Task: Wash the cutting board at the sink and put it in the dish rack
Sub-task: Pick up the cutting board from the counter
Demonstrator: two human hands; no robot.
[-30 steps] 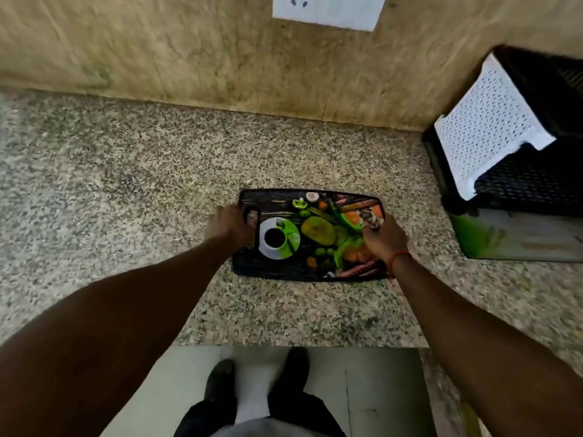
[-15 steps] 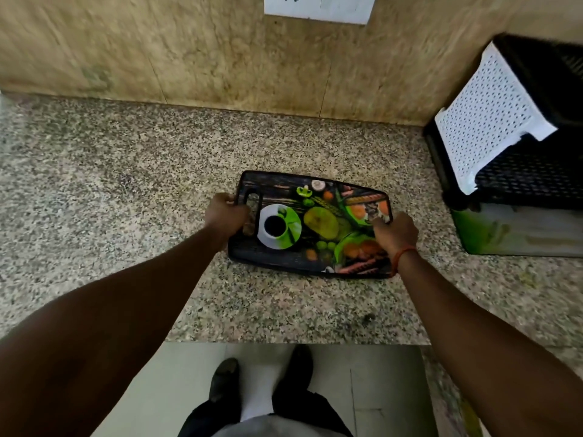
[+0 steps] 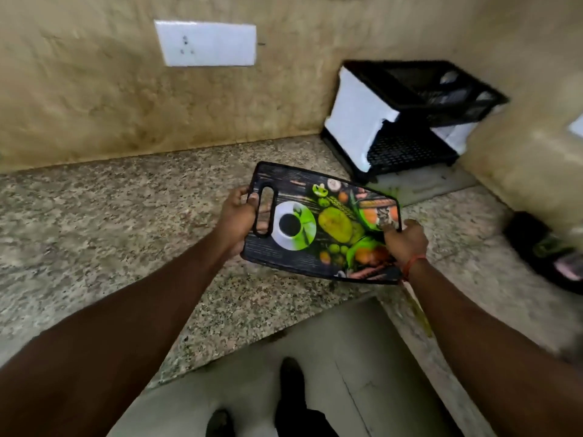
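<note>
The cutting board (image 3: 321,220) is now off the counter (image 3: 126,222), held in the air and tilted, where a second ago it lay flat on the stone with both hands just settling on its ends. That lift means the pickup is done and the carry to the sink has probably begun; no sink shows in this view, so washing has not started.

The left hand (image 3: 235,220) is closed around the board's handle end, fingers wrapped beside the long slot. The right hand (image 3: 405,242) is clamped on the opposite short edge, thumb on the printed face.

The board is a thin, stiff, round-cornered rectangle, likely plastic, with a dark ridged border and a glossy print of a coffee cup, fruit and vegetables.

Below the grip lies the speckled granite counter, rough-looking and matte. Beyond the right hand stands the dish rack (image 3: 410,115), black mesh trays with a white perforated side panel, against a mottled tan wall (image 3: 94,99) that carries a white switch plate (image 3: 206,42).
</note>
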